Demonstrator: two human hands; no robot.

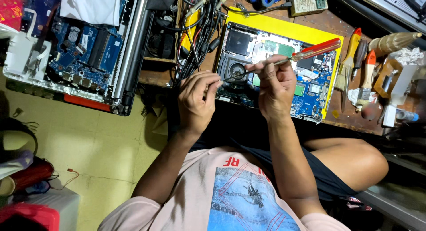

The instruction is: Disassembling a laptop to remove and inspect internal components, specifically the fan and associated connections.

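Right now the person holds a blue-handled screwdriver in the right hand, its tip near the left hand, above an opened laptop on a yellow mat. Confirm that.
Not quite: the handle is red, not blue. The head view shows the right hand gripping the screwdriver by its shaft, the tip reaching the left hand, above the opened laptop on the yellow mat.

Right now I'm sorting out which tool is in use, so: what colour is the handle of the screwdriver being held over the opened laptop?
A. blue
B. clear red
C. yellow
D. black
B: the screwdriver gripped by the right hand over the opened laptop has a translucent red handle.
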